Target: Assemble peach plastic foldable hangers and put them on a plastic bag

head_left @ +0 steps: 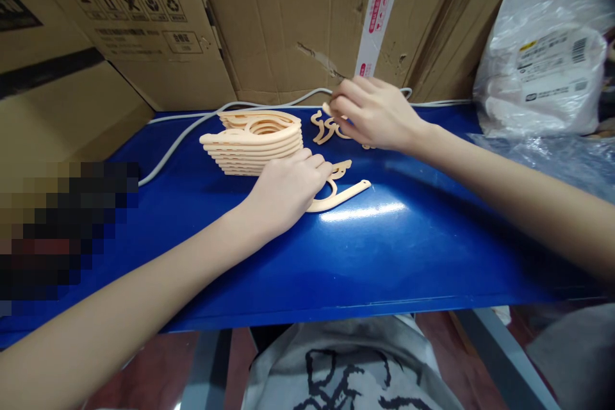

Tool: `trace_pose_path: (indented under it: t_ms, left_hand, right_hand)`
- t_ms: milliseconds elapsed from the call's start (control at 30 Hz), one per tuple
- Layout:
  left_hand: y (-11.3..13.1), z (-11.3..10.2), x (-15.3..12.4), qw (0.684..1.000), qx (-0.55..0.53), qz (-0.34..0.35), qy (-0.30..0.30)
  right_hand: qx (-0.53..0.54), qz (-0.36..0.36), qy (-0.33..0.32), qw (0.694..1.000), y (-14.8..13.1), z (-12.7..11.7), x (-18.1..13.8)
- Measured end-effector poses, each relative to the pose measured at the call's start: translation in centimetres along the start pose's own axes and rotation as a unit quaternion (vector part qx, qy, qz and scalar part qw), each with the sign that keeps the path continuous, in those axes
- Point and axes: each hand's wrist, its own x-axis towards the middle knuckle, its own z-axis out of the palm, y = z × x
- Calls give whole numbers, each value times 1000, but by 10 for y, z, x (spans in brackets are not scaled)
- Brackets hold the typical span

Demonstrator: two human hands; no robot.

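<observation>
We get moderate light, with a white glare streak across the blue tabletop [408, 250] and highlights on the plastic bag [538, 77]. The stacked cream pieces [252, 144] look fairly sharp to us; carton [144, 77] print softens, forearms [144, 288] stretch edgeward, and coarse pixelation masks the left side.

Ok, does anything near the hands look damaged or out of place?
The cardboard behind the right hand looks damaged: scuffed, torn-looking marks break its plain surface on both sides of the printed strip. The beige stack by the left hand looks orderly.
</observation>
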Motion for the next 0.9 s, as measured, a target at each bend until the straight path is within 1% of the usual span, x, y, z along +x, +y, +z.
trace_pose_path:
  t_ms: [67,100,133,200,267,333,400,467,533,600,667,733,800,833,867,900]
  left_hand:
    - [1,0,0,1000,1,1,2]
    - [1,-1,0,1000,2,2,3]
    - [1,-1,0,1000,3,3,5]
    - [1,-2,-1,1000,7,8,7]
    - [0,-3,-1,1000,16,10,10]
    - [0,-3,-1,999,35,13,10]
    - [1,-4,-1,998,55,14,17]
    - [4,-3,-1,998,48,12,40]
    - [7,-2,-1,998,7,2,69]
    - [11,-1,0,994,-50,-8,95]
    - [13,-1,1,990,-86,-4,115]
    - [14,0,1,988,-92,14,126]
    - [13,0,2,988,-84,33,126]
    - [12,0,2,988,-79,40,126]
    - [12,0,2,988,-73,44,127]
    - [11,0,1,988,-67,47,129]
  right_hand:
    - [75,58,24,995,-2,-10,-10]
    - [137,97,26,986,-5,-14,-16]
    - [214,144,30,966,-8,-17,-22]
    - [386,213,9,897,-17,-20,-36]
    - [506,263,-12,822,-25,-20,-49]
    - [571,319,-16,756,-31,-20,-59]
    - [617,371,-7,693,-35,-20,-65]
    - [659,402,6,635,-37,-20,-67]
    - [693,413,19,591,-38,-21,-67]
    - [713,421,29,560,-39,-23,-66]
    - [732,427,32,530,-41,-24,-66]
    - [752,430,27,499,-43,-24,-66]
    - [764,432,18,480,-44,-24,-68]
    - [762,433,15,482,-44,-24,-68]
    - [753,431,14,497,-44,-25,-69]
    - [733,427,13,529,-43,-26,-69]
